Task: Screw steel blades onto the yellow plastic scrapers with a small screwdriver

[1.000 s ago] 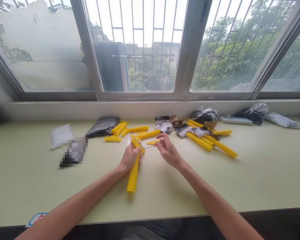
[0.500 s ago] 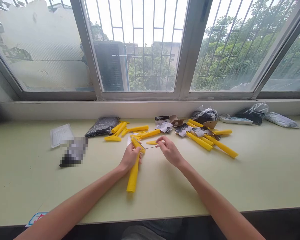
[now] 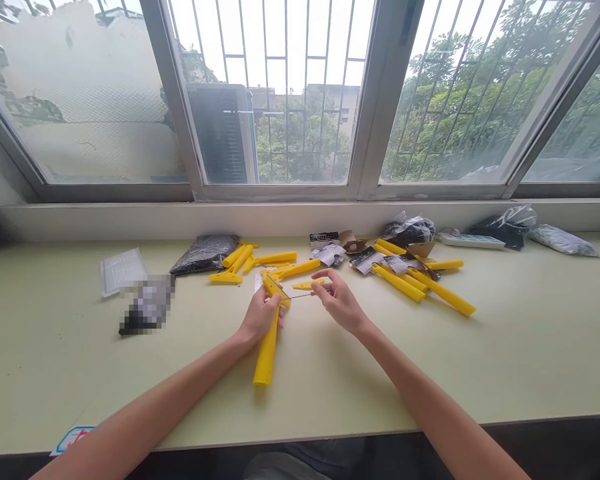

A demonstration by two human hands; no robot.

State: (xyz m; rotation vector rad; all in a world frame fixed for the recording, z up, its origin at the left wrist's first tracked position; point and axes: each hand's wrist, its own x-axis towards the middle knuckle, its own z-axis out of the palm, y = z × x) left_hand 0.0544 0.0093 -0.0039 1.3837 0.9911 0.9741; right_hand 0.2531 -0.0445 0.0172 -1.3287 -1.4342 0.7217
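My left hand (image 3: 261, 313) is closed around the head end of a yellow scraper (image 3: 267, 353), whose handle points down toward me. Between the fingers of my right hand (image 3: 341, 303) is a thin screwdriver (image 3: 300, 295); its handle is mostly hidden by the fingers. The metal shaft runs left to the scraper's head, where the tip meets it near my left thumb. Just behind lie a loose yellow head piece (image 3: 309, 285) and another yellow scraper (image 3: 300, 268).
More yellow scrapers (image 3: 240, 263) lie at the back left by a black plastic bag (image 3: 205, 253). Several yellow handles (image 3: 400, 283) and printed cards (image 3: 367, 260) are piled at right. A clear packet (image 3: 123, 271) rests at left. The window sill (image 3: 280, 219) bounds the table's back.
The fingers of my right hand have shifted slightly on the screwdriver handle. My left hand and the scraper stay where they were.
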